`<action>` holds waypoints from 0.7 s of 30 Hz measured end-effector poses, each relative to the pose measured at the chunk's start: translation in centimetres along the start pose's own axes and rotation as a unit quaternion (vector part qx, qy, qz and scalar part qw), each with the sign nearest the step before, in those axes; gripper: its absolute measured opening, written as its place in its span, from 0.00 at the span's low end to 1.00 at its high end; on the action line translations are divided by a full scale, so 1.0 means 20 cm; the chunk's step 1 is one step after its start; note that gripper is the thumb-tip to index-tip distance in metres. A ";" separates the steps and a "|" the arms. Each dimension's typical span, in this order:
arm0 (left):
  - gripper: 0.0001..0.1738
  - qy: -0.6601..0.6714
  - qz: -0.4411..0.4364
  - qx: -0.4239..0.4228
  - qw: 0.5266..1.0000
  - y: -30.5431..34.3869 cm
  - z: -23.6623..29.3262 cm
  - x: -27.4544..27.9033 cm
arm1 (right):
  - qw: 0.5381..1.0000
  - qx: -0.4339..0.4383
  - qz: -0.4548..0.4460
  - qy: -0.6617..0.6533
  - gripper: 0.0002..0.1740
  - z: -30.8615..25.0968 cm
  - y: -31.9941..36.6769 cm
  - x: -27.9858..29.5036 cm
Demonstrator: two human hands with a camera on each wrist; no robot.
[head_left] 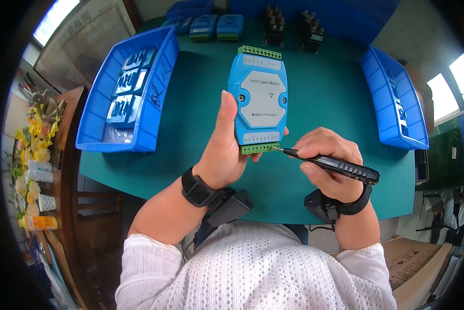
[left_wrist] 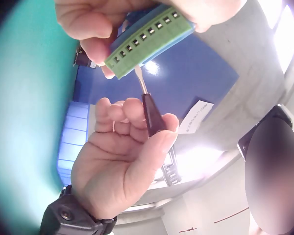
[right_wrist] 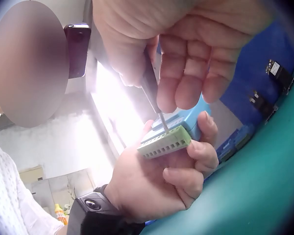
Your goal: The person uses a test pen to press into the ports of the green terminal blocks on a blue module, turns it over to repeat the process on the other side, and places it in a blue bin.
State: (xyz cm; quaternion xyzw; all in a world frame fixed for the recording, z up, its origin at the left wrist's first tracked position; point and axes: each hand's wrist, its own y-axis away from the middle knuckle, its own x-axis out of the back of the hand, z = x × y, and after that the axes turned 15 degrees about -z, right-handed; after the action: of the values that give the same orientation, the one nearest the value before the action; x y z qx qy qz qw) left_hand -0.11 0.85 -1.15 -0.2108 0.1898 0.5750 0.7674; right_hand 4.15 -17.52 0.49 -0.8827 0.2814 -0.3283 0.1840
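Note:
My left hand (head_left: 222,147) grips a blue module (head_left: 260,98) with a grey label, its lower end toward me. Along that end runs a green terminal block (head_left: 258,149) with a row of screws; a second green block (head_left: 259,52) sits at the far end. Between thumb and fingers my right hand (head_left: 335,157) pinches a black-handled screwdriver (head_left: 340,166). Its thin metal tip meets the near terminal block close to the right end. In the right wrist view the screwdriver's shaft (right_wrist: 163,122) comes down onto the top of the green block, where the screws are.
A blue bin (head_left: 147,116) holding several modules stands at the left of the green table (head_left: 201,93). Another blue bin (head_left: 397,98) stands at the right. More blue modules (head_left: 229,27) and black components with metal terminals (head_left: 274,28) lie along the back.

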 end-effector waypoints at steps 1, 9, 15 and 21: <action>0.44 -0.003 -0.002 -0.001 1.000 0.00 0.00 0.00 | 1.000 0.004 -0.004 0.006 0.10 0.00 0.00 0.00; 0.43 -0.012 -0.005 -0.002 1.000 0.00 0.01 0.00 | 0.997 0.004 -0.043 0.061 0.14 -0.03 -0.02 0.01; 0.43 -0.003 -0.006 0.007 1.000 0.01 0.00 0.00 | 0.996 0.009 -0.037 0.079 0.14 -0.03 -0.02 0.01; 0.44 0.021 -0.010 0.012 1.000 0.01 0.00 0.01 | 0.997 0.014 -0.032 0.071 0.14 -0.03 -0.02 0.01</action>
State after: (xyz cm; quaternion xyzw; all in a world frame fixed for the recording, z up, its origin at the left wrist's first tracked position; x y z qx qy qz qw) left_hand -0.21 1.00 -1.24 -0.2154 0.2104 0.5608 0.7713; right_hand 3.94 -17.47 1.26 -0.8630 0.2609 -0.3997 0.1653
